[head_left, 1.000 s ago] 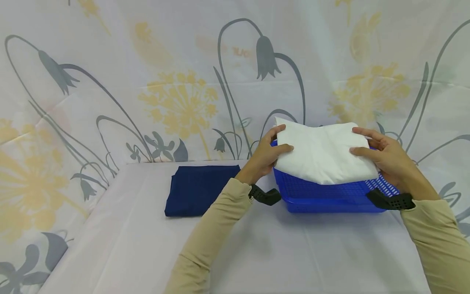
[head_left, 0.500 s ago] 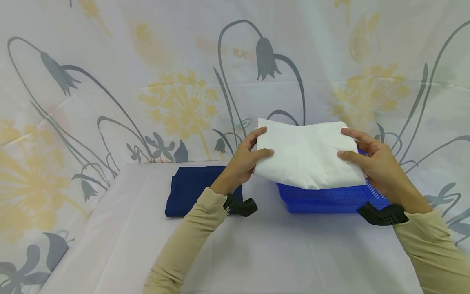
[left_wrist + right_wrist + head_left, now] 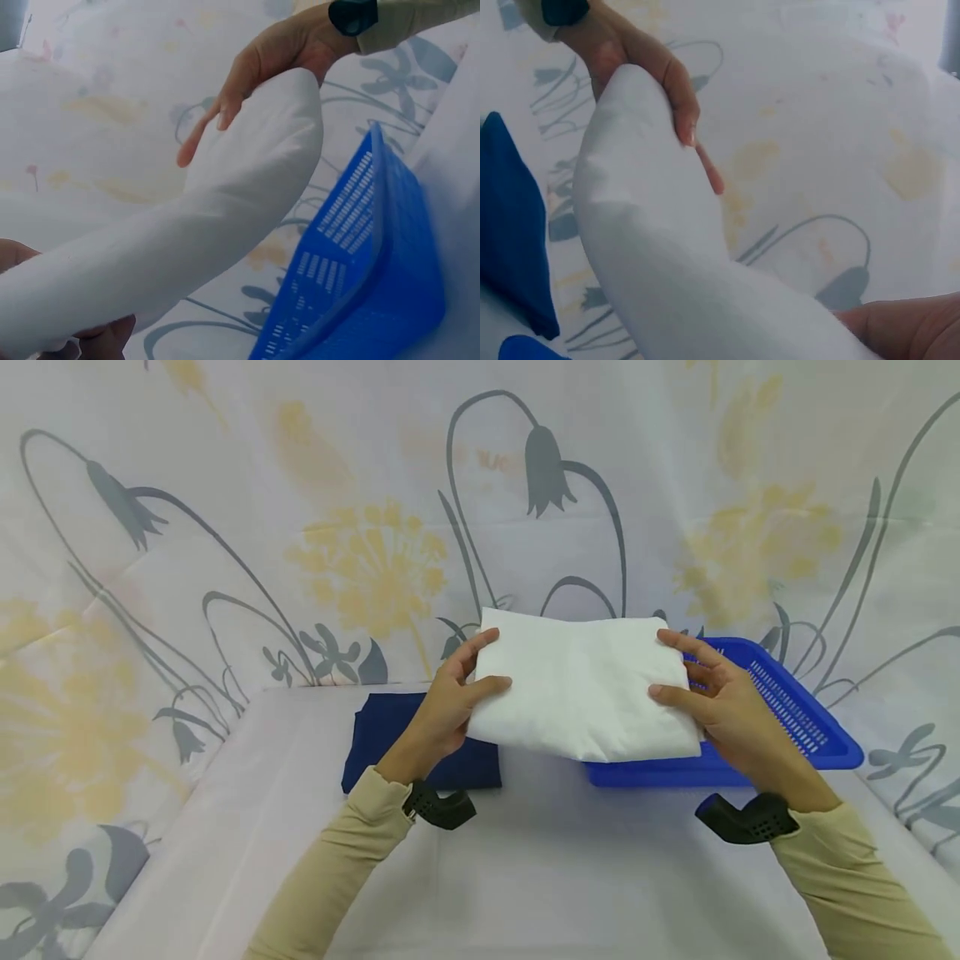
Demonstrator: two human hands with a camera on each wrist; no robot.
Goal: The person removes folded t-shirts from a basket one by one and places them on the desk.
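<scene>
A folded white cloth (image 3: 581, 689) hangs in the air above the table, held at both ends. My left hand (image 3: 450, 702) grips its left edge, thumb on top. My right hand (image 3: 708, 702) grips its right edge the same way. The cloth sits between a folded navy cloth (image 3: 390, 739) lying on the table to the left and a blue perforated basket (image 3: 787, 718) to the right. In the left wrist view the white cloth (image 3: 202, 232) bends beside the basket (image 3: 360, 277), with the right hand (image 3: 255, 75) at its far end. In the right wrist view the left hand (image 3: 652, 75) clasps the cloth (image 3: 660, 247).
The table (image 3: 525, 877) is covered with a pale sheet, with bare surface in front of me. A floral backdrop (image 3: 300, 527) rises behind and at both sides. Black wrist-camera mounts (image 3: 738, 818) sit on both wrists.
Both hands have carried the white cloth leftward off the blue basket, which now shows uncovered at the right. The cloth now overlaps the navy cloth's right edge in view.
</scene>
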